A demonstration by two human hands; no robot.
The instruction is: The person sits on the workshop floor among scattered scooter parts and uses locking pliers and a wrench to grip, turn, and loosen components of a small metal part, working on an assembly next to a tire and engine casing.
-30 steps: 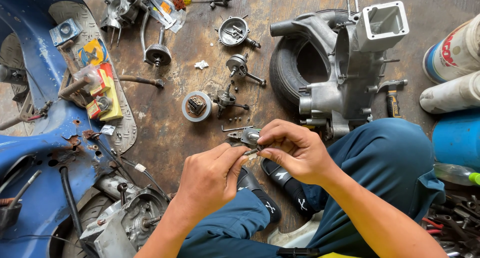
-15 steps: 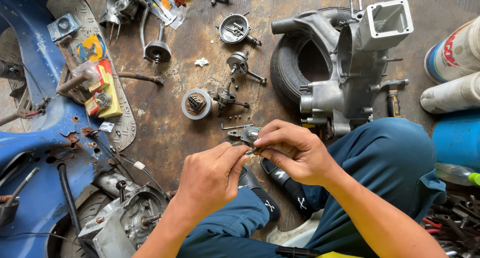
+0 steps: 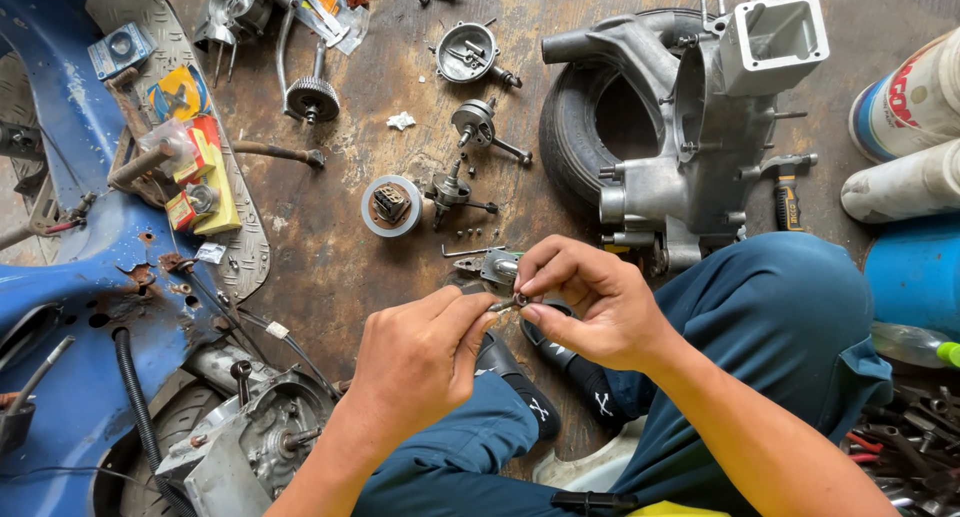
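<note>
My left hand (image 3: 418, 359) and my right hand (image 3: 592, 307) meet above my knees, over the brown floor. Between their fingertips they pinch a small metal part (image 3: 510, 301), a short pin or screw with a round end. Just behind the fingers a small grey metal piece (image 3: 497, 268) lies on the floor. Whether each hand grips the same piece or two mating pieces is too small to tell.
A grey engine casing (image 3: 690, 147) leans on a black tyre (image 3: 575, 137) at the right. Loose engine parts, a crank piece (image 3: 478, 127) and a tape roll (image 3: 391, 206) lie on the floor. A blue scooter body (image 3: 70, 307) fills the left. Cans (image 3: 915, 97) stand far right.
Both hands have stayed together on the small part; the fingers have shifted slightly and the view has drifted a little.
</note>
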